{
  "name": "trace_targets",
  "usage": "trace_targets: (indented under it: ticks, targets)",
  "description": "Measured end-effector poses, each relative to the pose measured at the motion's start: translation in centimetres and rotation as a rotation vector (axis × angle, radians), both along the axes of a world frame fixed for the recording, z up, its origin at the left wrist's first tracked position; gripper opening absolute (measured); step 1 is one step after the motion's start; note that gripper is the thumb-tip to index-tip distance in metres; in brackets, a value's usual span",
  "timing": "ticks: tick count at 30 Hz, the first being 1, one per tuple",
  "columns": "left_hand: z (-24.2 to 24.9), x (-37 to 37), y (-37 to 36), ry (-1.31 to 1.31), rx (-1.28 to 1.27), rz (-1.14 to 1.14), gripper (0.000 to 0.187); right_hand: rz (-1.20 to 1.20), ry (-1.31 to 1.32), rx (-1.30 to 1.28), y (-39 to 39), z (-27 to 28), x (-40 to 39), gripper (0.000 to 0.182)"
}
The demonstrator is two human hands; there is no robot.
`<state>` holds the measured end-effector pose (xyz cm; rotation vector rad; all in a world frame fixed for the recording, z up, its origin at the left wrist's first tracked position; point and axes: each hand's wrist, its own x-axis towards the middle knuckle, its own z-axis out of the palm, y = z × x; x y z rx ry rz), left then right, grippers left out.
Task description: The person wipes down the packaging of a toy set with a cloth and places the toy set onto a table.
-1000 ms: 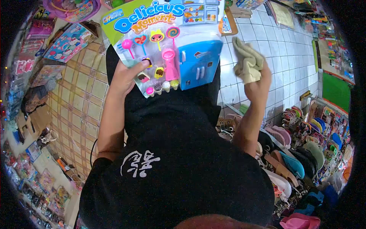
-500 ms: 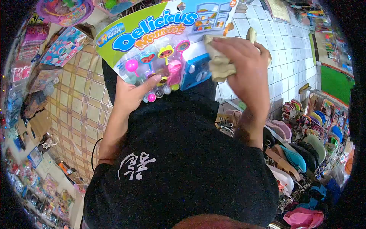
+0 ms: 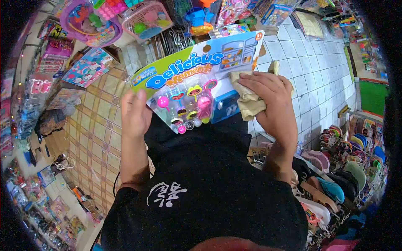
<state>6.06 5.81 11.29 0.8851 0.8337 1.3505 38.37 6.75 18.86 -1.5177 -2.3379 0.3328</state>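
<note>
A blister-packed toy set with a "Delicious Moment" card hangs tilted in front of my torso. Small pink, yellow and blue plastic pieces sit under its clear cover, beside a blue toy box. My right hand closes round a beige cloth at the pack's right edge. Whether those fingers also pinch the card is hidden by the cloth. At the pack's left edge is my left hand, fingers stretched upward and slightly blurred, with no clear grip on the card.
Racks of sandals stand at the lower right. Toy baskets and other packaged toys line the top. On the left are a boxed picture set, a cardboard box and shelves of small packets. Tiled floor lies below.
My left hand has come off the front of the pack and moved to its left edge. The pack and the cloth sit lower in view, and more toys show at the top.
</note>
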Motion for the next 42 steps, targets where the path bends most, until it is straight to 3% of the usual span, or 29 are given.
trace_targets:
  ticks: [2, 7, 10, 13, 14, 17, 21, 26, 35, 36, 42]
  targets:
    - [1.3, -0.2, 1.2, -0.046, 0.026, -0.038, 0.045, -0.008, 0.006, -0.001, 0.0, -0.2, 0.0, 0.056]
    - [4.8, 3.4, 2.5, 0.008, -0.007, 0.045, 0.062, -0.012, 0.032, 0.041, 0.3, -0.8, 0.1, 0.054]
    - [5.4, 3.7, 2.6, 0.033, -0.064, 0.040, 0.067, -0.054, 0.279, 0.001, 1.2, -1.4, 0.8, 0.054]
    - [5.8, 4.2, 2.3, 0.060, -0.082, 0.048, 0.069, -0.236, 0.590, 0.139, 2.0, -0.7, -1.3, 0.053]
    - [5.9, 4.3, 2.1, 0.070, -0.087, 0.040, 0.070, -0.198, 0.404, 0.300, 2.4, -1.2, -1.1, 0.053]
    - [6.5, 4.9, 1.8, 0.122, -0.083, 0.057, 0.069, -0.124, 0.212, 0.401, 1.9, -0.3, -4.4, 0.054]
    - [6.4, 5.1, 2.0, 0.164, -0.053, 0.101, 0.068, 0.219, 0.141, 0.471, 1.3, 0.3, -6.8, 0.046]
    - [6.0, 4.8, 2.1, 0.161, -0.071, 0.130, 0.069, 0.015, 0.085, 0.434, 2.7, 0.2, -4.8, 0.042]
    - [6.8, 5.1, -0.6, 0.258, -0.006, 0.021, 0.078, -0.029, 0.105, 0.453, 1.6, 2.6, -4.2, 0.040]
    - [7.2, 5.9, -0.8, 0.248, -0.006, 0.100, 0.075, -0.019, 0.083, 0.459, 1.5, 2.6, -4.1, 0.041]
    - [7.3, 5.9, -1.5, 0.254, 0.003, 0.091, 0.075, -0.050, 0.117, 0.494, 1.6, 1.3, -4.1, 0.039]
